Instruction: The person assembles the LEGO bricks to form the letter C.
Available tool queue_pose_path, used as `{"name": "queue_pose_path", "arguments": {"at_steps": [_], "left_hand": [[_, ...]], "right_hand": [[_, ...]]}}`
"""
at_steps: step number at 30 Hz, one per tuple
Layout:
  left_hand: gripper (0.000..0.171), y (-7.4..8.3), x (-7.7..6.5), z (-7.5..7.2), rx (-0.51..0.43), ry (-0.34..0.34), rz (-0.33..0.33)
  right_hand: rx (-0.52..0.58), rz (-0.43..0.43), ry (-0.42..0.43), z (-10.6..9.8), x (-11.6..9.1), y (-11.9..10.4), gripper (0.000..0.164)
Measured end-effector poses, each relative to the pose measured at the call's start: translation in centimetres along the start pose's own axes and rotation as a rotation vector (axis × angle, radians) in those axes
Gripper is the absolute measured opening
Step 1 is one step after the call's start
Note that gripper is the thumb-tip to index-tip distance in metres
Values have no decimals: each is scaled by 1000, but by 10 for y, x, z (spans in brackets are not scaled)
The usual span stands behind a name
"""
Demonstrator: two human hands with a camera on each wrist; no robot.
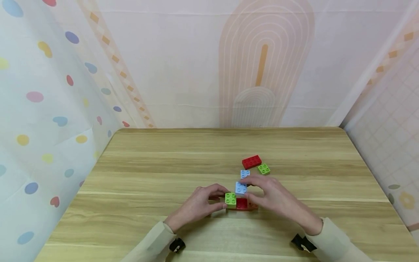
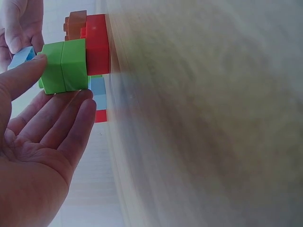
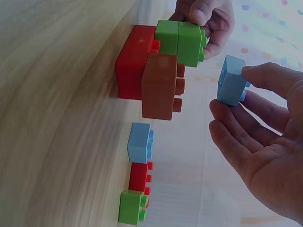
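Note:
A red base brick (image 3: 130,64) stands on the table with two stacked green bricks (image 1: 230,200) on one end and an orange-brown brick (image 3: 159,87) on the other. My left hand (image 1: 204,203) grips the green stack from the left, thumb on one side and fingers on the other. Between thumb and fingers of my right hand (image 1: 273,196) is a light blue brick (image 3: 231,80), pinched and raised above the red brick, apart from it. Its hollow underside faces down toward the build.
Behind the build lie loose bricks on the wooden table (image 1: 147,174): another light blue brick (image 1: 244,174), a red brick (image 1: 251,162) and a green brick (image 1: 263,169). A patterned cloth (image 1: 183,72) hangs beyond the table's back edge.

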State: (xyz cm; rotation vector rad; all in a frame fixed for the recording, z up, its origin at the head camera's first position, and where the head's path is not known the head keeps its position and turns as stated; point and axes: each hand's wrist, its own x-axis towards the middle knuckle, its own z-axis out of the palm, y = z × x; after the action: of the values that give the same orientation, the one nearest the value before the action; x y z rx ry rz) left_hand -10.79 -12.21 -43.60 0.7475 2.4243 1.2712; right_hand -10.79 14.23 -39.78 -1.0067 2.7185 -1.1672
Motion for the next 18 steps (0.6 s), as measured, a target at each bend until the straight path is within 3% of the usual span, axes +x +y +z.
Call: {"name": "queue_pose_path", "arguments": {"at_steps": [18], "left_hand": [[32, -1, 0, 0, -20, 2, 27]], "right_hand": [[25, -20, -45, 11, 5, -5, 31]]}}
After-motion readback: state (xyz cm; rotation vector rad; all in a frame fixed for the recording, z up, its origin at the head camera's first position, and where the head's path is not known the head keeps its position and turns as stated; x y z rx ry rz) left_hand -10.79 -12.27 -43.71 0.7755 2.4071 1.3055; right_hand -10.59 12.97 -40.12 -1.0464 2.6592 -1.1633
